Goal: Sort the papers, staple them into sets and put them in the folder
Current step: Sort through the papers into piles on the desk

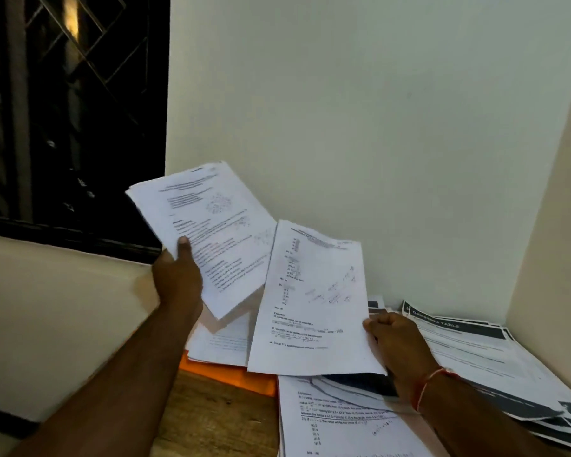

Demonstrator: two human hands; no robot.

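My left hand [178, 278] grips a stack of printed sheets [211, 232] by its lower left edge, raised above the table and tilted. My right hand [398, 344] pinches a single printed sheet [310, 301] at its right edge, held upright beside that stack. Below them lies an orange folder [231, 374] on the wooden table [218, 417], partly covered by loose white sheets [225, 341]. Another printed page [340, 420] lies flat near the front edge, under my right wrist.
A pile of papers with dark headers [482, 351] spreads along the right, against the side wall [551, 225]. The pale back wall [376, 127] stands close behind. A dark window with a grille [73, 110] fills the upper left, above a cream ledge [47, 308].
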